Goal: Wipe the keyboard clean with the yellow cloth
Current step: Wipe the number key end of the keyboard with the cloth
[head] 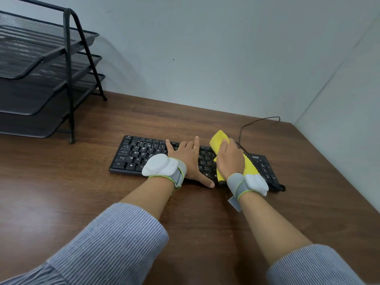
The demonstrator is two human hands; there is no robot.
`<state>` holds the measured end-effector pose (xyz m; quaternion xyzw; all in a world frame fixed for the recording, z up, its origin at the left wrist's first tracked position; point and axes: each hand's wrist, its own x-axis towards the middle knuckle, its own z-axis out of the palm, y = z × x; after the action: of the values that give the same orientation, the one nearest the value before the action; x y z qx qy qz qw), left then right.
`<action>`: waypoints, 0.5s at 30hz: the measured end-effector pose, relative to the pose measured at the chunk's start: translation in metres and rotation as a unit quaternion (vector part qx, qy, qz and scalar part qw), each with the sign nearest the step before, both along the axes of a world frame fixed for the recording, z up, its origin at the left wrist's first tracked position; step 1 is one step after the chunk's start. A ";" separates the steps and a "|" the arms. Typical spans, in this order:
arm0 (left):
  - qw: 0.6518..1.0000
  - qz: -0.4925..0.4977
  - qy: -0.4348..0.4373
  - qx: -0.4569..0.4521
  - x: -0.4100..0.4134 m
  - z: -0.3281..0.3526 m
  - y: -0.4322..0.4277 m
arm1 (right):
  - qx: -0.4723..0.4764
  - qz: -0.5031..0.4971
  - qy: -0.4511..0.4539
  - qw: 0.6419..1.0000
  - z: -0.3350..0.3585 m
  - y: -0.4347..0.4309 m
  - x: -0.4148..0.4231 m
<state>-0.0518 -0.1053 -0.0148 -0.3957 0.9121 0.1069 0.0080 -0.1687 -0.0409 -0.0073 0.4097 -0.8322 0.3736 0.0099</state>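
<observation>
Wood-grain counter (61,192) set in a corner of pale grey walls. Black keyboard (139,155) lies across the middle of the counter, long axis running left to right, its right end angled slightly toward the person; a thin black cable (248,124) loops from its far right edge back toward the wall. White specks visible on the left-hand keys. Left hand (187,159) rests flat on the centre of the keyboard, palm down, fingers spread, grip apart and holding nothing; thumb reaches past the near edge onto the counter. A ring (196,148) sits on one finger. Right hand (230,159) presses the yellow cloth (249,165) onto the right part of the keyboard, just beside the left hand; grip closed down on the cloth, which sticks out beyond the fingertips and along the hand's right side. Both wrists carry grey straps with white sensor pods (157,165). Striped blue sleeves (115,243) are pushed up the forearms. Black mesh tray rack (41,79), three tiers, stands at far left, well apart from the keyboard.
</observation>
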 end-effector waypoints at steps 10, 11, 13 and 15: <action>1.000 0.000 0.011 0.003 0.001 -0.002 0.000 | 0.018 0.067 -0.007 0.998 0.002 -0.007 0.007; 1.000 0.000 0.006 0.002 0.000 -0.001 0.000 | 0.013 0.056 -0.014 0.998 0.002 -0.005 0.003; 1.000 0.002 0.003 0.002 0.000 -0.002 -0.001 | 0.017 0.060 -0.005 0.998 0.002 -0.001 0.004; 1.000 0.000 0.007 -0.002 0.000 -0.003 -0.002 | 0.032 0.095 0.028 0.995 -0.002 0.002 0.010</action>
<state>-0.0521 -0.1071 -0.0173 -0.3951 0.9123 0.1075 0.0004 -0.1592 -0.0387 -0.0093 0.4976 -0.8004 0.3341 -0.0159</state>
